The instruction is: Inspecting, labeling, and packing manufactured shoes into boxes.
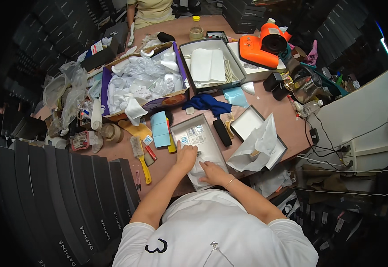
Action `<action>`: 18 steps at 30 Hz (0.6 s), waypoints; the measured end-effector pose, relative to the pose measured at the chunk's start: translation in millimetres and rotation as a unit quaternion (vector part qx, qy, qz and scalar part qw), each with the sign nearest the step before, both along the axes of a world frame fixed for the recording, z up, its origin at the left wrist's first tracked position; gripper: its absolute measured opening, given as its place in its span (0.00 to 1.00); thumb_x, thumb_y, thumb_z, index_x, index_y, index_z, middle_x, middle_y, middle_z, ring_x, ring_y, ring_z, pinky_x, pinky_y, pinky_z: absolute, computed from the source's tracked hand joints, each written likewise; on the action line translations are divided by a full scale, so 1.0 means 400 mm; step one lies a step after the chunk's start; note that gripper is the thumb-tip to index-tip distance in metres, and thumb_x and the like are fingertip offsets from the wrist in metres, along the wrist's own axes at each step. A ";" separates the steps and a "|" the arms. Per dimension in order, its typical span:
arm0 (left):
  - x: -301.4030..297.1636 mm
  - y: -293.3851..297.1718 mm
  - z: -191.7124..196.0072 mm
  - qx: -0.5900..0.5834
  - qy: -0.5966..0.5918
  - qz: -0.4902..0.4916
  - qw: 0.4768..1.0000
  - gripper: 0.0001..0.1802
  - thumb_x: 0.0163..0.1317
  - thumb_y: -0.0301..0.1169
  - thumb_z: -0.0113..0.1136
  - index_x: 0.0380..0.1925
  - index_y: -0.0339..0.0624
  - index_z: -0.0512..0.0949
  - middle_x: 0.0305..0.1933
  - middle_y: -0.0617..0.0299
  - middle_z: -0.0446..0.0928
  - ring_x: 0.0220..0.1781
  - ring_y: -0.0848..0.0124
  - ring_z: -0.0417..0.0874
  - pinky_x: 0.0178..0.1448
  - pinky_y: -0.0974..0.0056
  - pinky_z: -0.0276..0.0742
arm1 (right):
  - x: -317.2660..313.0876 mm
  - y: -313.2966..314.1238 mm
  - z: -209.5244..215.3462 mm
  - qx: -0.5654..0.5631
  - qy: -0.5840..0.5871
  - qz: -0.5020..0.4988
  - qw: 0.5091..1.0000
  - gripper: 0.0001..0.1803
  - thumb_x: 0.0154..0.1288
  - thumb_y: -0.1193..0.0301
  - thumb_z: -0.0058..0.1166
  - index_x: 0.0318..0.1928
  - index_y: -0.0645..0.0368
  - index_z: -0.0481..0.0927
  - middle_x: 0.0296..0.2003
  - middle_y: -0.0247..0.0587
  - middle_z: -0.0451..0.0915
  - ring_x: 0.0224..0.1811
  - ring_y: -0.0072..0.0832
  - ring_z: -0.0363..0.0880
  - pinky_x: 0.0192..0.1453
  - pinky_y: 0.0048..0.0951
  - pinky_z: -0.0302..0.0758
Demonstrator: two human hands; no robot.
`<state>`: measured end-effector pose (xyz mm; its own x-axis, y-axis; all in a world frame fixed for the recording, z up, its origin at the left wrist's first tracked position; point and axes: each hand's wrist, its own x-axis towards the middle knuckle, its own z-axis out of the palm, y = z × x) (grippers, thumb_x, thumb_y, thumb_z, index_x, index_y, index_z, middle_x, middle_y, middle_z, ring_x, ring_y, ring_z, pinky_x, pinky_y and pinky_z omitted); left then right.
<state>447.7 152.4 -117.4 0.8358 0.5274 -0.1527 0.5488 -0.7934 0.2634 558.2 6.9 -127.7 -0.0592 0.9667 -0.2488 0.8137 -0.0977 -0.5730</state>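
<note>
In front of me is an open shoe box [216, 140] with grey edges. White tissue paper [197, 175] fills its near half, and small printed packets [195, 131] lie at its far end. My left hand [186, 158] is over the box's left side, fingers curled and one fingertip by the left wall; a small dark spot shows beside it, too small to name. My right hand [215, 173] rests on the tissue with its fingers apart, gripping nothing visible. Right of the box, a box lid [248, 123] carries crumpled white paper [258, 144] around a partly hidden beige item.
A yellow-handled brush [141, 158], a black block [222, 132] and blue cards [160, 129] lie close by. Behind stand a purple box [106, 91] of crumpled paper and an orange heat blower [260, 51]. Dark shoe boxes [76, 196] are stacked left. Another person [151, 11] stands across the table.
</note>
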 end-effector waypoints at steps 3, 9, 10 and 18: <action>-0.044 -0.023 -0.010 -0.021 -0.004 -0.066 0.998 0.07 0.56 0.29 0.53 0.33 0.43 0.79 0.34 0.54 0.80 0.46 0.58 0.80 0.69 0.36 0.54 | 0.043 0.047 0.097 -0.008 0.119 -0.090 0.989 0.26 0.58 0.67 0.59 0.54 0.67 0.74 0.48 0.59 0.77 0.46 0.52 0.78 0.52 0.42 0.74; -0.036 -0.110 0.045 -0.044 0.160 -0.196 0.967 0.23 0.55 0.35 0.57 0.53 0.43 0.75 0.44 0.52 0.79 0.54 0.54 0.76 0.70 0.34 0.48 | 0.097 0.303 0.010 0.140 -0.013 -0.012 0.990 0.24 0.52 0.77 0.55 0.53 0.66 0.74 0.49 0.57 0.77 0.54 0.51 0.73 0.60 0.40 0.71; -0.038 -0.132 0.050 -0.038 0.162 -0.175 0.970 0.26 0.55 0.36 0.58 0.56 0.44 0.74 0.46 0.52 0.78 0.56 0.55 0.75 0.70 0.34 0.47 | 0.091 0.342 0.009 0.133 -0.066 0.033 0.988 0.27 0.51 0.76 0.57 0.55 0.65 0.73 0.51 0.56 0.76 0.57 0.50 0.72 0.62 0.39 0.69; -0.059 -0.155 -0.027 0.038 0.037 -0.134 0.990 0.18 0.59 0.30 0.51 0.50 0.53 0.78 0.35 0.59 0.80 0.47 0.61 0.79 0.71 0.35 0.46 | 0.063 0.308 -0.092 0.112 -0.099 0.108 0.983 0.24 0.53 0.69 0.59 0.53 0.50 0.73 0.50 0.41 0.74 0.58 0.45 0.69 0.60 0.51 0.67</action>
